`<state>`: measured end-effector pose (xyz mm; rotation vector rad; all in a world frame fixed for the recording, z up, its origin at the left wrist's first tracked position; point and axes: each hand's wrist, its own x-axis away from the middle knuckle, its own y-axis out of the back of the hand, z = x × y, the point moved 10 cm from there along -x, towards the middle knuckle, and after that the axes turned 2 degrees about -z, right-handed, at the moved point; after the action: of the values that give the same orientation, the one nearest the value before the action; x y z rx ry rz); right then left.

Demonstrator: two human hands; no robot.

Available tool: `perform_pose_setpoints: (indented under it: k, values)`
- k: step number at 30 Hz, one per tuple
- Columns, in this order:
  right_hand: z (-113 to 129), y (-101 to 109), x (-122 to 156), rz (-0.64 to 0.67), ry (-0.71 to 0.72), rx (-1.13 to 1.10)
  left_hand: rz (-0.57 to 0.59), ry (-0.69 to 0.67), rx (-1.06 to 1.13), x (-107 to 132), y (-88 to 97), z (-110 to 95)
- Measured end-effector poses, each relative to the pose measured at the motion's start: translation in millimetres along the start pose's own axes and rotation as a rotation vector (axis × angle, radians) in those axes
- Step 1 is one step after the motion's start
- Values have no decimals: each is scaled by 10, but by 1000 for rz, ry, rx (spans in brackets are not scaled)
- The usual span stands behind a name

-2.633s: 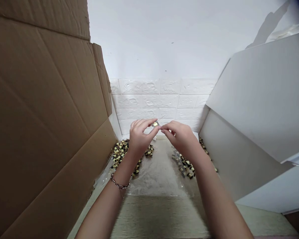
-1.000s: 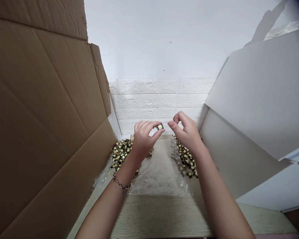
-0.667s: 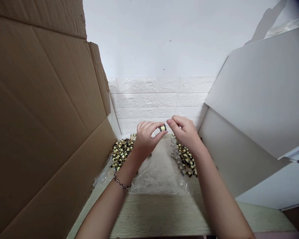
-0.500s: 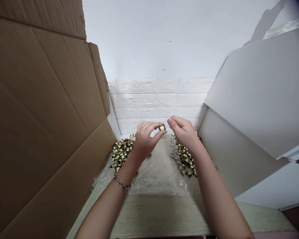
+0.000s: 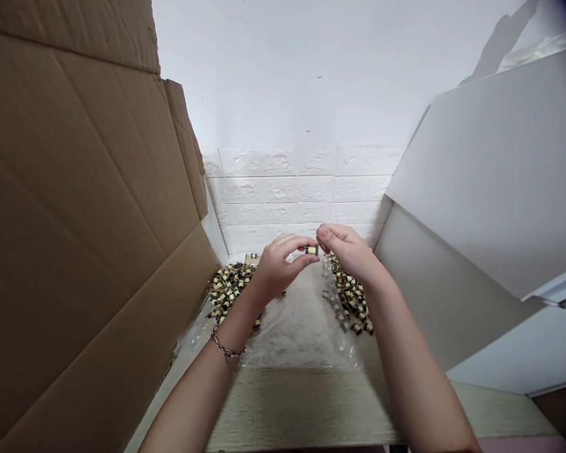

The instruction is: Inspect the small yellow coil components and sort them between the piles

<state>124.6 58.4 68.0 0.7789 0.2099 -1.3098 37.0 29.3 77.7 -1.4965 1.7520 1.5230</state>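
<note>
A small transformer with a yellow-taped middle and dark pinned ends is pinched between the thumb and fingers of my left hand. Close on its right, my right hand is closed, thumb pressed against curled fingers. Whatever lies in that pinch, if anything, is too small to make out. Below and left of my left hand lies a heap of similar transformers with brownish wire ends. Another pile of transformers sits under my right wrist, partly hidden by it.
Clear plastic sheeting lies over the pale wooden table between the piles. A tall cardboard panel walls the left side, a white board the right. Behind stands a white brick-patterned wall.
My left hand has shifted slightly right and down with the transformer, bringing it closer to my right fingers. The right hand has dipped a little, still pinched.
</note>
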Motion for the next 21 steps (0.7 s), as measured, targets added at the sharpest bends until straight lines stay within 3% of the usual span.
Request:
perform_pose_setpoints:
  k: [10, 21]
  values:
    - [-14, -88, 4, 63, 26, 214, 193, 60, -7, 37, -141, 149]
    - [63, -22, -9, -37, 63, 190, 54, 250, 211, 50, -31, 309]
